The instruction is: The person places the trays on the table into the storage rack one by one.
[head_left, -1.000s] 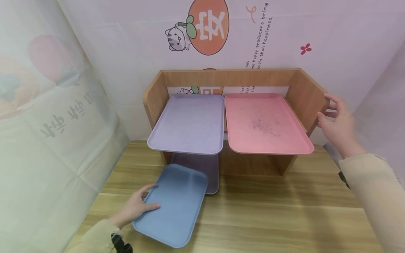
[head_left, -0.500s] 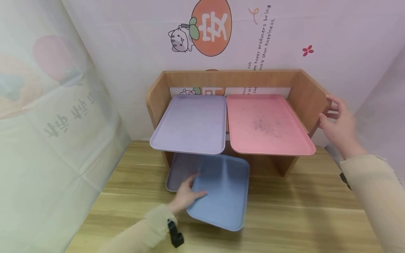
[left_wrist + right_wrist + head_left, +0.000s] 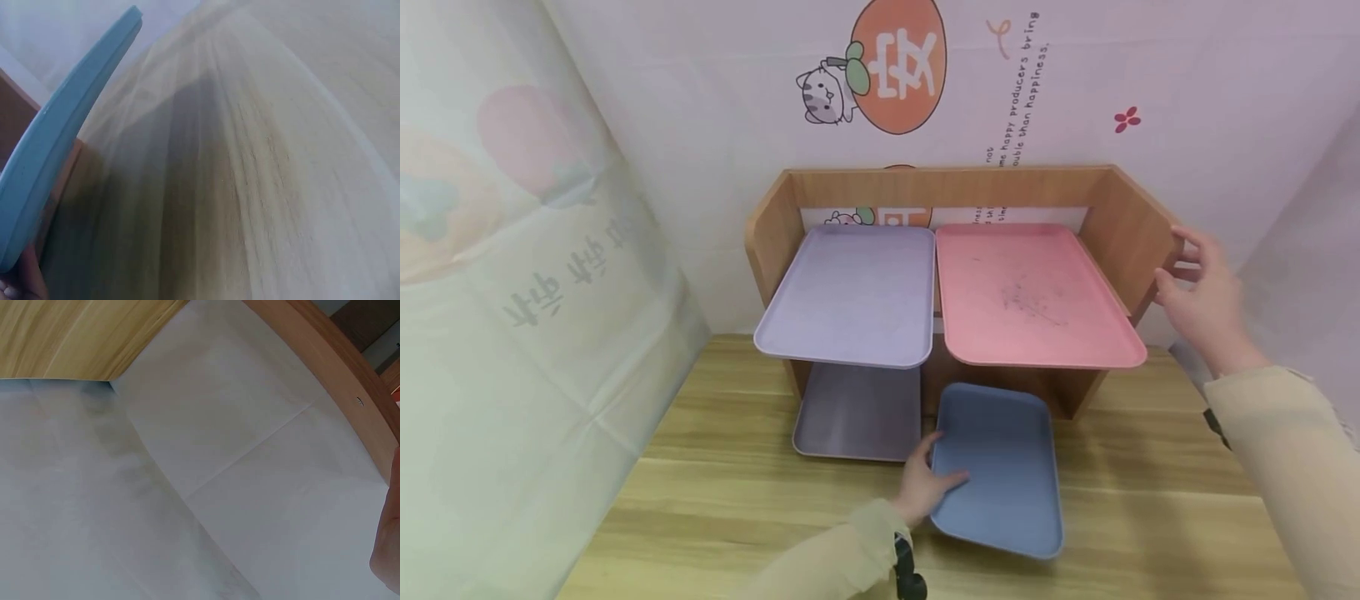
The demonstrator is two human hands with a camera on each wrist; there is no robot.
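Observation:
My left hand (image 3: 922, 483) grips the left edge of a blue tray (image 3: 1000, 475), thumb on top. The tray is raised off the table in front of the shelf's lower right part; in the left wrist view the blue tray (image 3: 59, 134) tilts over its own shadow. My right hand (image 3: 1206, 296) holds the front edge of the right side panel of a wooden shelf (image 3: 1127, 229). On the upper level a light purple tray (image 3: 850, 292) lies left and a pink tray (image 3: 1033, 292) right, both jutting forward. Below, a darker purple tray (image 3: 859, 412) sits at the lower left.
The shelf stands on a wood-grain table (image 3: 737, 517) against a printed cloth backdrop (image 3: 700, 108). Cloth also hangs at the left and right. The upper trays overhang the lower level and hide most of its inside.
My left hand has carried the blue tray rightward, from in front of the lower purple tray to the lower right part. The right hand has stayed on the side panel.

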